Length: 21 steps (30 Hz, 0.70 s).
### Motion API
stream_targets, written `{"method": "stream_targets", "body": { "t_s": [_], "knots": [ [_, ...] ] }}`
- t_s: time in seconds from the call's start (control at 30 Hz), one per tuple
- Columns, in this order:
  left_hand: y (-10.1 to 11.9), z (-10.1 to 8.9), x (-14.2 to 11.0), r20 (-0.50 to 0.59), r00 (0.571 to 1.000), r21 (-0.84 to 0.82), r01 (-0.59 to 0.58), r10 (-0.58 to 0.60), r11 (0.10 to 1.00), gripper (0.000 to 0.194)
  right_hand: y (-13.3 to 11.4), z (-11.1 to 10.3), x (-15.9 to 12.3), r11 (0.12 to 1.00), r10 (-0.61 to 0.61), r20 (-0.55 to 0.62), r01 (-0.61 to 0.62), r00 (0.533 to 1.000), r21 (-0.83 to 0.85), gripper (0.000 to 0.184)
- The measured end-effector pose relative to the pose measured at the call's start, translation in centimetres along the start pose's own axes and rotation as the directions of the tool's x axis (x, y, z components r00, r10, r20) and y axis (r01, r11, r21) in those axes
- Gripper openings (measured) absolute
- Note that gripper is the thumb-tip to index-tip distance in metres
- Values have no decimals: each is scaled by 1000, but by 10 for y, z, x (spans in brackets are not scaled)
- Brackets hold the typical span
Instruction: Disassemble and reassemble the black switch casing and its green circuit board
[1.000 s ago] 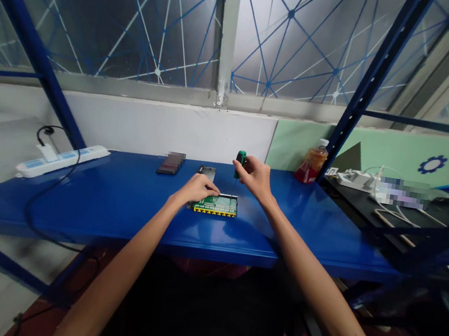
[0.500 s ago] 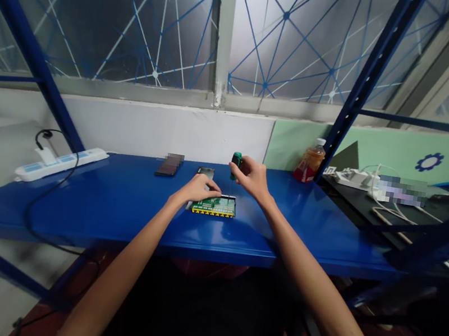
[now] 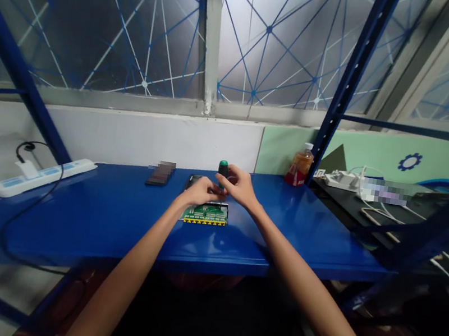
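Note:
My right hand (image 3: 242, 185) grips a screwdriver (image 3: 223, 168) by its green and black handle, held upright above a green circuit board (image 3: 209, 212). Yellow ports line the board's near edge, and a dark strip runs along its far edge. My left hand (image 3: 200, 191) is closed, its fingertips pinched together by the screwdriver's shaft, over the board's far side. Whether those fingers hold the shaft or some small part is hidden. Behind my left hand lies a dark flat piece (image 3: 192, 180), partly covered by it.
A blue table (image 3: 114, 219) carries the work. On it are a dark phone-like object (image 3: 161, 174), a white power strip (image 3: 46, 177) with a black cable at left, and a bottle of reddish drink (image 3: 300, 166) at back right. White cables (image 3: 394, 226) crowd a black surface farther right.
My left fingers have moved from the board's edge up to the screwdriver's shaft. The screwdriver and my right hand have come closer to my left hand. The view has shifted slightly.

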<state>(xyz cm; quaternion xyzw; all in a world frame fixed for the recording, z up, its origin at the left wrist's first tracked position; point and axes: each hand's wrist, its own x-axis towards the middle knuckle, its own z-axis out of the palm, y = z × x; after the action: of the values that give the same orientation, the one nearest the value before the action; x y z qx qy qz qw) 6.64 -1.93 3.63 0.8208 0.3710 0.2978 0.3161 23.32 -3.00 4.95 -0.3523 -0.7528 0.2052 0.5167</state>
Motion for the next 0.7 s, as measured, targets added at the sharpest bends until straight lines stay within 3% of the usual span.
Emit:
{"method": "stream_targets", "body": {
  "t_s": [0.7],
  "knots": [
    [-3,3,-4,-75,997,26,-20,22,999,16,9,4,0,998,43,2,-43,999,43,38]
  ]
}}
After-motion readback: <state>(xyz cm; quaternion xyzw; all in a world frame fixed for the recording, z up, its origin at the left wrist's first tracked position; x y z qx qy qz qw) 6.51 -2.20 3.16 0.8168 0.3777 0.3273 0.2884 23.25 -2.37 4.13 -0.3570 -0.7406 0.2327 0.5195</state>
